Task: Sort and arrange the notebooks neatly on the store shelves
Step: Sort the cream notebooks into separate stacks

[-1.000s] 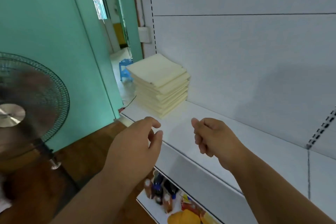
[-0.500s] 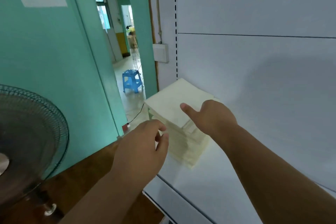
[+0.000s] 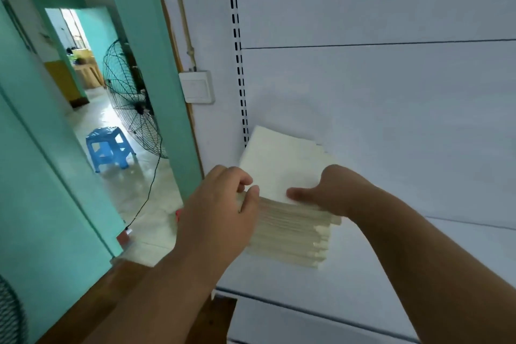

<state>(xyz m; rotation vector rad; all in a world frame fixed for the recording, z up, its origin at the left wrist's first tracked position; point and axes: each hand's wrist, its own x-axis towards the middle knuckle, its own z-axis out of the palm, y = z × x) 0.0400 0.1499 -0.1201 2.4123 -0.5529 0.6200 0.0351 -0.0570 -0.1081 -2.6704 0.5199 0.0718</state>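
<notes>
Both hands held the top of the notebook pile on the shelf.

The left hand point(image 3: 220, 215) gripped the left edge of the stack of notebooks point(image 3: 282, 198), fingers curled over the top cover. The right hand point(image 3: 332, 190) held the right side, thumb flat on the cover, while its other fingers were hidden behind the pile, so its grip looked closed but was not fully visible. The stack stood between the hands on the white shelf point(image 3: 279, 285), close to the back panel. The lower notebooks stuck out unevenly at the right, so both hands should probably press inward together to square the edges. How many notebooks the hands took was hard to tell. Far to the left were a blue stool point(image 3: 107, 146) and a fan point(image 3: 131, 100).
</notes>
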